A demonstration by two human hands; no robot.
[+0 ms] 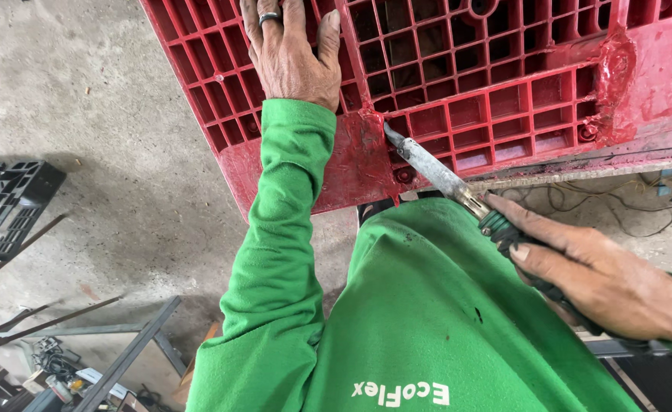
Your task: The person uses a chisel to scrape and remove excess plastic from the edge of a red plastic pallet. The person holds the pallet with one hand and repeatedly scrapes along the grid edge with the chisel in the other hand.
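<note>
A red plastic pallet with a grid of square cells lies in front of me. My left hand, a dark ring on one finger, presses flat on its grid near the melted, smeared corner. My right hand grips the dark green handle of a soldering-iron-like tool. Its grey metal shaft points up-left, with the tip touching the pallet's edge rib beside the smeared patch. Both arms wear green sleeves.
A concrete floor stretches to the left. A black plastic pallet sits at the left edge with thin metal rods beside it. A metal frame and small clutter lie at lower left. Loose wires run under the pallet's right side.
</note>
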